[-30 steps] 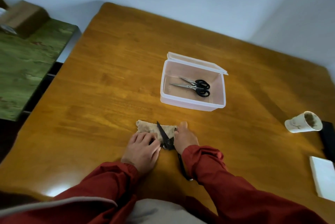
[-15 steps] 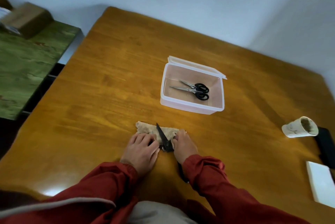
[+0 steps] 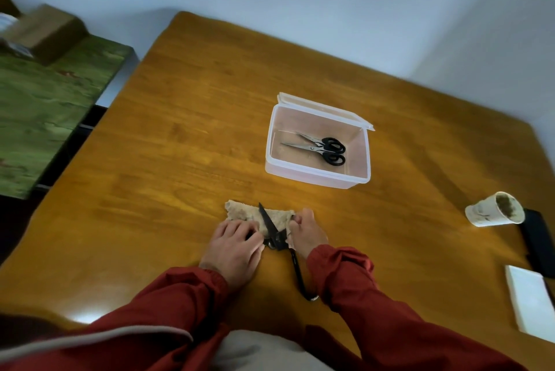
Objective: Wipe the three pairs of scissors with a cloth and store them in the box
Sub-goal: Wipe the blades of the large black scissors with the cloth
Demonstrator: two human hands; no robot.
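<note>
From my feed, both hands work just ahead of the red sleeves (image 3: 354,277). My left hand (image 3: 237,246) lies palm down with its fingers nearly straight and close together. The fingertips press on the near edge of the beige cloth (image 3: 249,212) and on a dark part of the black scissors (image 3: 274,237). My right hand (image 3: 307,231) is curled, thumb up, with its fingers bunched round the cloth's right end.

The black scissors sit between the two sets of fingers and are spread open. One blade points away from me across the cloth, just right of my left fingertips. One long handle runs back toward me and passes under my right wrist. I cannot tell where the other blade and handle lie, since the hands and cloth cover them.

Beyond my right fingers, well apart from them, stands the translucent plastic box (image 3: 318,180), its lid folded back on the far side. Inside it lie black-handled scissors (image 3: 319,149), blades pointing left. I read them as two pairs side by side, though I cannot be sure.

All of this rests on the wooden table (image 3: 186,142). Far to the right of my right fingers a paper cup (image 3: 486,211) lies tipped on its side, touching a black flat object (image 3: 539,240). A white slab (image 3: 530,301) sits nearer me. Far left of my left fingers there is a green surface (image 3: 45,106) with a cardboard box (image 3: 45,31) on it.
</note>
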